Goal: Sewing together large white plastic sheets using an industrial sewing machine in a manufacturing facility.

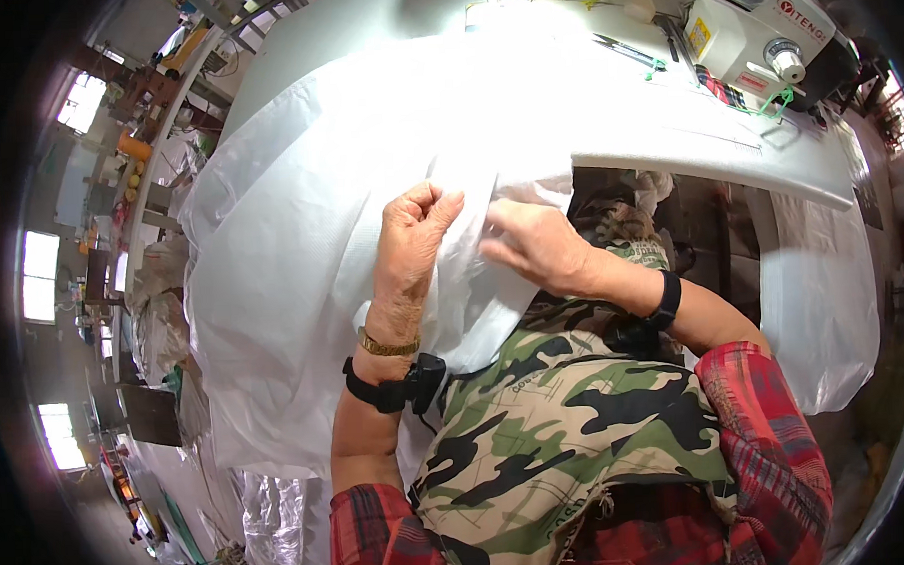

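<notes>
My left hand (415, 229) fisted, clamped on one big white woven sheet (311, 238). My right hand (535, 245) just beside, fingers together, pressing flat on same sheet's edge. Sheet draped over white table (686, 135), hanging toward my lap. One sewing machine (752, 33) beyond sheet, far corner of table.

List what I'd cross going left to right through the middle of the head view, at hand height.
Bright windows → white woven fabric sheet → left hand, closed on the fabric → right hand, pressing the fabric → white sheet hanging off the table's right end.
</notes>
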A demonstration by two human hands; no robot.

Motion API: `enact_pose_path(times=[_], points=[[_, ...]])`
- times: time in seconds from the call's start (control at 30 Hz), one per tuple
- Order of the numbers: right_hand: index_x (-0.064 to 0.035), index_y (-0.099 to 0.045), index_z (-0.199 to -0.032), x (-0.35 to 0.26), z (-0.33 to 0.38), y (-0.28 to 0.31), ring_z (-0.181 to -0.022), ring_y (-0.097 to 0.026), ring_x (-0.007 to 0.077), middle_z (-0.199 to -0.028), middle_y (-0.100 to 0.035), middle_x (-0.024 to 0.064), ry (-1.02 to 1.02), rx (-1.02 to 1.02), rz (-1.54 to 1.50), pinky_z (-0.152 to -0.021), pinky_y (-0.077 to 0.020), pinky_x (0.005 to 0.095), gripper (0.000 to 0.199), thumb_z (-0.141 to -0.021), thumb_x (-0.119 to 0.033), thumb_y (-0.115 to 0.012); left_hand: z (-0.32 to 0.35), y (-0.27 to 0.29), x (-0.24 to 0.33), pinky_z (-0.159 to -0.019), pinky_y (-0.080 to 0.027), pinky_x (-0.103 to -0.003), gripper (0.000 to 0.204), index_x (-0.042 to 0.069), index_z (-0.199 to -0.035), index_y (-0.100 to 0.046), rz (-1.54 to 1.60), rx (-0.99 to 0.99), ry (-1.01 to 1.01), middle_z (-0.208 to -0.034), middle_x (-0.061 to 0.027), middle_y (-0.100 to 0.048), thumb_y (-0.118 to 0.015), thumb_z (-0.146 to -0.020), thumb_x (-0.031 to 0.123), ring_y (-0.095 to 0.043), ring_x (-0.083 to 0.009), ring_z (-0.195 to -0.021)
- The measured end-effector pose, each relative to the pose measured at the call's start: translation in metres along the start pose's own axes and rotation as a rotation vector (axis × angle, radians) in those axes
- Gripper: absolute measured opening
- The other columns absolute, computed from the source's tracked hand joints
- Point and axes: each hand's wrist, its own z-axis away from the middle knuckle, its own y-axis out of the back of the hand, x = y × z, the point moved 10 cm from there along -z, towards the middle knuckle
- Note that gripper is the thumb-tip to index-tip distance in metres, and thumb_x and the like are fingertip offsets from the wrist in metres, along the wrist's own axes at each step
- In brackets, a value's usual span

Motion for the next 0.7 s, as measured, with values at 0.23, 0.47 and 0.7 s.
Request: enact_pose_path(times=[0.23, 0.47, 0.7], points=[[-0.0080, -0.062, -0.086, -0.004, 0.048, -0.020, -0.087, -0.057, 0.0212, -0.087, -0.060, 0.0062, 0.164, -0.500, 0.704, -0.084, -0.0392, 0.0363, 0.022, -0.087, -0.030, -0.067, -0.005, 0.037, 0.047, -0.052, -0.032, -0.023, 0.023, 0.000, -0.075, -0.055, -0.571, 0.071, -0.258, -0.064, 0.0067, -0.042, -0.068, -0.092, 0.009, -0.035, -0.0029, -0.061], [-0.0095, -0.066, -0.081, -0.073, 0.081, 0.031, -0.091, -0.057, 0.0195, -0.080, -0.057, 0.0036, 0.435, -0.274, 0.565, -0.103, -0.0384, 0.0417, 0.006, -0.081, -0.015, -0.063, -0.009, 0.035, 0.107, -0.054, -0.041, -0.029, 0.011, -0.001, -0.085, -0.062, -1.019, 0.109, -0.428, -0.062, -0.0061, -0.055, -0.064, -0.092, 0.007, -0.048, -0.0128, -0.054], [-0.0092, -0.063, -0.078, -0.104, 0.077, 0.051, -0.088, -0.054, 0.0186, -0.079, -0.055, 0.0017, 0.486, -0.153, 0.572, -0.087, -0.0435, 0.0365, 0.009, -0.079, -0.017, -0.066, 0.012, -0.038, 0.093, -0.053, -0.042, -0.030, 0.011, -0.002, -0.083, -0.061, -0.826, -0.156, -0.363, -0.062, -0.0077, -0.056, -0.065, -0.091, 0.004, -0.051, -0.0123, -0.055]])
